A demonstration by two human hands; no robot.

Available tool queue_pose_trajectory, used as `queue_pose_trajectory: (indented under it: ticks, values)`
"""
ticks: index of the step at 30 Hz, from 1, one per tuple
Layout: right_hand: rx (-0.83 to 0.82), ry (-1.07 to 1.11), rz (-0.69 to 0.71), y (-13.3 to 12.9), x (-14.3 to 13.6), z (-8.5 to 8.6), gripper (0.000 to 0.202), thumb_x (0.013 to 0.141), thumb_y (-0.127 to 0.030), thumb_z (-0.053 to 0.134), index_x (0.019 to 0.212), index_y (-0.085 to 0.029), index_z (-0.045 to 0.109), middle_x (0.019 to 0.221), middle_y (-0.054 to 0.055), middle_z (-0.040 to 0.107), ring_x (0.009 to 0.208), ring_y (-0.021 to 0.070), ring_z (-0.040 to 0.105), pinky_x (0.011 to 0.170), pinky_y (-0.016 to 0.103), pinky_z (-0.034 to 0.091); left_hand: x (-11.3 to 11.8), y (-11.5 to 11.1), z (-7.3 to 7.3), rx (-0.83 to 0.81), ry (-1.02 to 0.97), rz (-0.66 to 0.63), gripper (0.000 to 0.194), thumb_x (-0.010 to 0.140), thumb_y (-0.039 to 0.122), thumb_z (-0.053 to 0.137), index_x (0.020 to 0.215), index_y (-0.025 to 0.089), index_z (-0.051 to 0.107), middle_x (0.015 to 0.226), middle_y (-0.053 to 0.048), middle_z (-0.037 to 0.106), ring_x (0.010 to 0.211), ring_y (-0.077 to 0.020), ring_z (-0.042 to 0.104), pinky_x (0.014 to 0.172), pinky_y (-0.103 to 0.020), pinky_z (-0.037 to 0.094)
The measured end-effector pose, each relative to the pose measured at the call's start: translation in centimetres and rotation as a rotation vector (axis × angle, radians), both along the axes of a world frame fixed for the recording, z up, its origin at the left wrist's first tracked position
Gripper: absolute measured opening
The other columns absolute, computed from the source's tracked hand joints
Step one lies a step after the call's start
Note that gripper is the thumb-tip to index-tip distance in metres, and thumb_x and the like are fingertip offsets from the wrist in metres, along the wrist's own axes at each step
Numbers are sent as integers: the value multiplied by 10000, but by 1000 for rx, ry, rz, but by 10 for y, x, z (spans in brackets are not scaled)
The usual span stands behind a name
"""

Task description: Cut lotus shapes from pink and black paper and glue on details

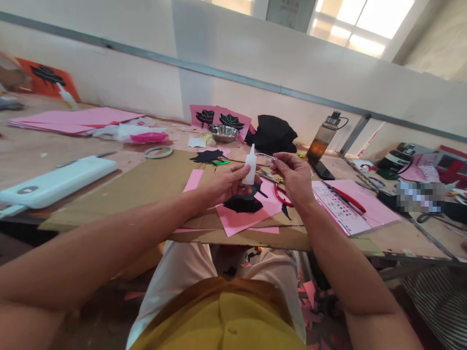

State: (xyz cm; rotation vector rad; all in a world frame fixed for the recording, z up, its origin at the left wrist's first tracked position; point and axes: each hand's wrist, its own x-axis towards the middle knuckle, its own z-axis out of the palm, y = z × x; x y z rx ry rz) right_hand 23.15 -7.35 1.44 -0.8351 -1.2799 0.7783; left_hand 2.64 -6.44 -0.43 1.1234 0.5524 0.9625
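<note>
Bottle: the small bottle [249, 171] is at the centre of the frame, above the counter [32, 158]; whitish and slightly see-through, its shoulders narrow to a thin nozzle pointing up.
Left hand: the fingers of the left hand [229, 183] are curled around the bottle's body, grasping it.
Right hand: just right of the bottle, the right hand [295, 176] has its fingers pinched on a small piece [274, 159], too tiny to identify.
Pink sheet: below the hands, the pink sheet [232, 224] lies on cardboard [146, 180] and bears a black cutout [242, 205].
Chart: right of centre, a chart [337, 210] shows rows of coloured marks with print too small to read.
Black flask: at the right, a black flask [396, 160] carries pale lettering, blurred.
Notice: at the top edge, right of centre, a notice [291, 7] has faint characters that cannot be read.
Drink bottle: upper right of centre, the drink bottle [322, 138] holds brown liquid.
</note>
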Motion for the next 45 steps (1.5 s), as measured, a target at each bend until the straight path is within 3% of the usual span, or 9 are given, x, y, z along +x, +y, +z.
queue_pose_trajectory:
  ticks: [7,14,20,24,30,39,45]
  values:
    - [12,44,-1,-1,4,5,243,774,-394,878,922,-227,781,790,-13,736,694,126,648,694,290,581,0,1,-3,238,178,88,476,770,522,920,1117,227,779,976,-43,794,855,-178,700,762,-275,527]
    - [48,-51,-12,-3,8,8,284,778,-422,899,925,-228,752,794,-8,734,686,137,668,702,316,608,-2,-1,2,417,340,134,462,796,536,851,1133,223,816,924,-44,788,749,-173,624,693,-281,479]
    - [75,-80,-36,-7,9,12,261,757,-401,915,838,-226,738,717,-18,719,649,138,667,656,302,597,-5,0,1,451,391,149,453,809,523,839,1151,227,831,963,-41,797,800,-189,639,737,-286,491]
    - [95,-145,-55,-10,12,15,163,795,-353,870,839,-220,787,704,-7,726,645,142,668,659,308,599,-6,-4,3,445,392,159,471,811,549,839,1174,248,847,1060,-56,818,946,-248,682,826,-317,516]
    - [138,-266,-91,-11,14,11,90,851,-299,787,872,-220,824,750,8,755,670,151,681,671,311,581,-7,-2,2,466,443,151,502,812,569,835,1186,234,855,1068,-52,818,947,-253,682,814,-305,496]
    - [289,-496,-89,-11,22,16,129,882,-241,723,834,-259,842,831,27,774,726,187,675,767,373,569,-9,0,1,471,429,147,473,811,554,834,1153,230,867,1029,-59,814,926,-250,687,834,-320,517]
    - [337,-627,-38,-13,24,22,170,874,-192,706,793,-275,831,837,38,780,811,227,690,774,378,562,-11,2,-3,511,413,124,438,816,562,832,1123,252,870,1065,-67,834,1036,-295,710,924,-356,539]
